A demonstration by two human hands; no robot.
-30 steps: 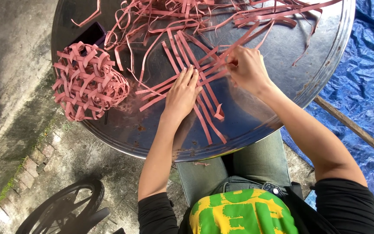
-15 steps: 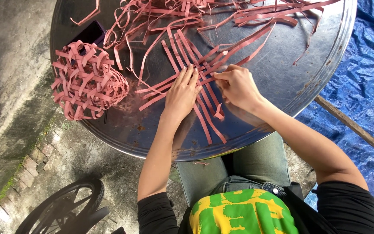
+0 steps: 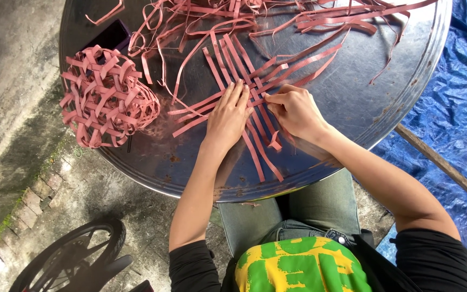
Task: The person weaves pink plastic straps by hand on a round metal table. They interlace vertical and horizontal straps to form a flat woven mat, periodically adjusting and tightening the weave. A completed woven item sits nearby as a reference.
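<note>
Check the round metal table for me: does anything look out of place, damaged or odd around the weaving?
Nothing looks damaged. The left hand lies flat on the crossed pink strips while the right hand pinches one. Loose strips lie tangled across the far side, and the woven basket overhangs the table edge slightly.

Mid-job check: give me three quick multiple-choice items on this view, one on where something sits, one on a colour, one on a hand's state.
1. The finished woven pink strip basket sits: A) at the tray's left edge B) on the ground C) in the lap.
2. The round tray is: A) white plastic B) shiny grey metal C) brown wood.
3. The left hand is: A) raised B) fisted C) flat on the flat pink strips.

A: basket left of both hands.
B: reflective grey surface.
C: fingers spread on the weave beside the right hand.
</note>
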